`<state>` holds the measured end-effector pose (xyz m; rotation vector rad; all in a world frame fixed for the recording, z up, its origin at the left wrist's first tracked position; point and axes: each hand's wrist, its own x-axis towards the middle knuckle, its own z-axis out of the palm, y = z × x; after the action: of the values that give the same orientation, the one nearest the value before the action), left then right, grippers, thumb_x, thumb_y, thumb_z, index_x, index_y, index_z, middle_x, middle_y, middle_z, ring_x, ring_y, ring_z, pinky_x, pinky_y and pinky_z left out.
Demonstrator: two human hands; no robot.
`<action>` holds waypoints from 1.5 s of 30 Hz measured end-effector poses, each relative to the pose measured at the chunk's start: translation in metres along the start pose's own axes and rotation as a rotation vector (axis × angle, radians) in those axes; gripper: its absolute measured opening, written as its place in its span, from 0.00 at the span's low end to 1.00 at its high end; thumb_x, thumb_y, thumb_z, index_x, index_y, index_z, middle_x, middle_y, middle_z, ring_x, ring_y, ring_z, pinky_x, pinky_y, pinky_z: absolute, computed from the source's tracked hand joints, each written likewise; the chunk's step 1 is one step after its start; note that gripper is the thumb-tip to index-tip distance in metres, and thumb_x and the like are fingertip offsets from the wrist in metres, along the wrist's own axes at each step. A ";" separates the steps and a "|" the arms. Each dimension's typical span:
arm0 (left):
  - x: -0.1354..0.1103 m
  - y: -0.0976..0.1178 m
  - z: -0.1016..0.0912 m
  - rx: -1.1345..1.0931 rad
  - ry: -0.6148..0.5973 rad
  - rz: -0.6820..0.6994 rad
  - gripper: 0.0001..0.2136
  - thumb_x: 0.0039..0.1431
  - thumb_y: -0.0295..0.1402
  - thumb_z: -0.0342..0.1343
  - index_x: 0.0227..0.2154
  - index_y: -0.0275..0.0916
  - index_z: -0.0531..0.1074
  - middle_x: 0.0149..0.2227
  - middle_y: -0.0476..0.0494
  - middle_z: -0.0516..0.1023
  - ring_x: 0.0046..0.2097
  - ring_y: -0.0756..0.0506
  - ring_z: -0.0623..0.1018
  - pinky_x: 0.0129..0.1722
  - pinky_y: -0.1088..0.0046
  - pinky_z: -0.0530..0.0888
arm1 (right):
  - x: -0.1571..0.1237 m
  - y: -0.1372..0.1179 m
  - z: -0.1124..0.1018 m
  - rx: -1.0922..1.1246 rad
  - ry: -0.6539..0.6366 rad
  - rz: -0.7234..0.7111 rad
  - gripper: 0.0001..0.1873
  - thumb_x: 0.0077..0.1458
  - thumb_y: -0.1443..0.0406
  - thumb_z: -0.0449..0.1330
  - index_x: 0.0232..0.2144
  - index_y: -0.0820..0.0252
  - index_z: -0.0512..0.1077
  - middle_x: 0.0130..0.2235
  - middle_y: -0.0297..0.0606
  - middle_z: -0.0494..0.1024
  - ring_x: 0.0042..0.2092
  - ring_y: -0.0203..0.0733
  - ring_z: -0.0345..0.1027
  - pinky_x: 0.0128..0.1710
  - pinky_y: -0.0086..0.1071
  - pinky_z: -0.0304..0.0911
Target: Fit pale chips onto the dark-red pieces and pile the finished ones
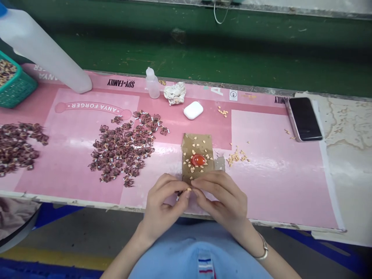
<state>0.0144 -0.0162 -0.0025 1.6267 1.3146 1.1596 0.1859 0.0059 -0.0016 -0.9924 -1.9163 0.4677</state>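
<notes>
My left hand (164,205) and my right hand (219,193) meet at the fingertips, pinching a tiny cream-coloured piece (188,189) between them. A small dark bit shows by my left fingers, too small to name. Just beyond my hands lies a brown cardboard strip (197,145) scattered with small cream hearts, and a glossy red blob (198,160) sits at its middle. My right fingers rest against the strip's near edge. Two loose heaps of small cream pieces (236,157) lie to the right of the strip.
Dark red flower-shaped pieces (122,149) heap on the pink printed mat (276,174), with another heap (17,147) further left. Behind stand a dropper bottle (152,83), crumpled tissue (174,93), a white earbud case (193,110), a phone (303,119), a plastic jug (43,50) and a teal basket (16,79).
</notes>
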 end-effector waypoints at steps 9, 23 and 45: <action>-0.002 -0.003 -0.005 0.157 -0.043 0.081 0.05 0.64 0.24 0.57 0.35 0.40 0.77 0.31 0.47 0.79 0.34 0.48 0.78 0.32 0.74 0.75 | -0.003 0.005 0.001 -0.036 -0.065 -0.070 0.09 0.62 0.74 0.61 0.41 0.56 0.73 0.31 0.36 0.81 0.31 0.38 0.75 0.33 0.34 0.75; -0.002 -0.006 -0.009 0.185 -0.064 0.076 0.05 0.65 0.24 0.57 0.38 0.39 0.76 0.33 0.48 0.79 0.36 0.50 0.78 0.36 0.77 0.76 | -0.004 0.008 -0.001 -0.019 -0.078 0.040 0.07 0.60 0.74 0.62 0.37 0.57 0.73 0.31 0.36 0.80 0.31 0.38 0.74 0.32 0.32 0.72; -0.007 -0.024 -0.039 0.374 0.025 0.033 0.06 0.64 0.23 0.57 0.38 0.40 0.77 0.35 0.48 0.80 0.38 0.49 0.79 0.41 0.76 0.75 | -0.024 0.034 0.003 -0.369 -0.400 -0.167 0.09 0.68 0.71 0.57 0.37 0.61 0.76 0.32 0.37 0.77 0.35 0.39 0.65 0.36 0.33 0.60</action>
<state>-0.0309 -0.0181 -0.0134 1.9073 1.5976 0.9968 0.2047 0.0078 -0.0384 -1.0109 -2.4872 0.2282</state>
